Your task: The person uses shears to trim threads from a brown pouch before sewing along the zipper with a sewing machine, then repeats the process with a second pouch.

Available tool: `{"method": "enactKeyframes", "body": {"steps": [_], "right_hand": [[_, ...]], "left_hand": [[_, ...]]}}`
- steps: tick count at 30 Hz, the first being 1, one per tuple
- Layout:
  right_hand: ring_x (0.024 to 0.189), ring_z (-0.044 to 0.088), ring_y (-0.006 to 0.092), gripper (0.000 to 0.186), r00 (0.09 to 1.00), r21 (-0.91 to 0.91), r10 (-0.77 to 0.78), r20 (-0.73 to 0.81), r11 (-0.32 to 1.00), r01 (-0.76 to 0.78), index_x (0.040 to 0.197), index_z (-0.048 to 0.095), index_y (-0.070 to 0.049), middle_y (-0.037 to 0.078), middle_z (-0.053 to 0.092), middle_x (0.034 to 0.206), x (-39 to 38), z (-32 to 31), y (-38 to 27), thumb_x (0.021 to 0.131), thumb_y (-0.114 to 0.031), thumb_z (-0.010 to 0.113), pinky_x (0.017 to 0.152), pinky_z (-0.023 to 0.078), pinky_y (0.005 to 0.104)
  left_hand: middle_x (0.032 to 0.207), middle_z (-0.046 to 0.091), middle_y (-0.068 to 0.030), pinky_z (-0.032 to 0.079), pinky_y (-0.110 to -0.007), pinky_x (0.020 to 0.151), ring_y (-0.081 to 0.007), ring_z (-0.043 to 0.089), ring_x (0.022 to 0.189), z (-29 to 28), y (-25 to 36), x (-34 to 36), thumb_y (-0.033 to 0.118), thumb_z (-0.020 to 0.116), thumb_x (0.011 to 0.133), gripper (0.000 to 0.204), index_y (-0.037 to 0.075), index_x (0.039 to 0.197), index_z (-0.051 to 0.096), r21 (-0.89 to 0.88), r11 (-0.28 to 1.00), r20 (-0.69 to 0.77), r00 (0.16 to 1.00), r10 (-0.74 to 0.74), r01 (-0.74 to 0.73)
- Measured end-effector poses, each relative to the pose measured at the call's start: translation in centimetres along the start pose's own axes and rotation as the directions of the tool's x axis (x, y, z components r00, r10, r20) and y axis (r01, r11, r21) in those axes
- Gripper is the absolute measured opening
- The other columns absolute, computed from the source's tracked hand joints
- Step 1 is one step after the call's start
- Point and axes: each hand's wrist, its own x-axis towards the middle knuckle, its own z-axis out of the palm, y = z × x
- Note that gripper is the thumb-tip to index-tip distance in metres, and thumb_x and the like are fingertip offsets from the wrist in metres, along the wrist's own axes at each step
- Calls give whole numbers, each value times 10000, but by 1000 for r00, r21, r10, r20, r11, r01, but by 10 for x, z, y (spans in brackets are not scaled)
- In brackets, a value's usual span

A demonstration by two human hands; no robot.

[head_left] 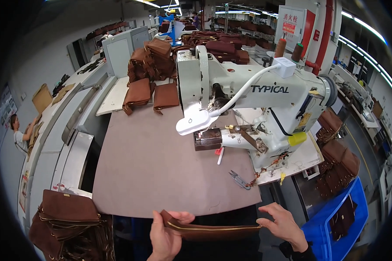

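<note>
Low in front of me, at the near edge of the work table, a brown leather zip pouch (217,233) is held edge-up, with a gold-coloured zipper along its top. My left hand (167,235) grips its left end, thumb on the near side and fingers behind. At its right end, my right hand (284,224) has the thumb against the zipper's end; the index finger stretches out above, and the other fingers are partly hidden. Beyond the hands stands a white industrial sewing machine (248,85) with a white lamp (196,122) on it. Thread snips (239,179) lie on the brownish-grey tabletop (161,174).
Brown leather bags (69,209) are piled at lower left, and more bags (150,65) are stacked behind the table. At right stand a blue crate (335,230) and hanging bags (339,161). Thread spools (280,48) top the machine. A person (19,135) works far left.
</note>
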Motion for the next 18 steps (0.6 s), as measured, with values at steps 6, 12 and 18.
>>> {"method": "enactKeyframes", "body": {"steps": [6, 12, 18], "right_hand": [[1072, 658, 359, 615, 886, -127, -422, 191, 884, 449, 1312, 582, -16, 176, 657, 1222, 15, 69, -28, 908, -458, 720, 885, 550, 422], [824, 685, 293, 282, 917, -152, -254, 307, 939, 310, 1116, 627, -92, 83, 679, 893, 34, 86, -22, 968, -330, 660, 708, 545, 413], [754, 681, 286, 204, 893, -56, -341, 293, 926, 373, 997, 642, -95, 64, 669, 816, 53, 56, -24, 972, -297, 650, 656, 536, 416]], "left_hand": [[1071, 700, -250, 507, -485, 1025, -353, 681, 1038, -21, -28, 12, 468, 165, 1115, 695, -49, 1022, 621, 26, 998, 75, 996, -54, 52], [1186, 684, -226, 486, -436, 1059, -285, 639, 1166, -39, -10, 14, 322, 408, 1096, 439, -49, 1183, 625, 366, 925, 202, 962, -182, 98], [1241, 701, -133, 540, -351, 951, -207, 678, 1097, -48, 3, 30, 139, 732, 947, 347, 17, 1263, 658, 699, 704, 433, 858, -276, -126]]}}
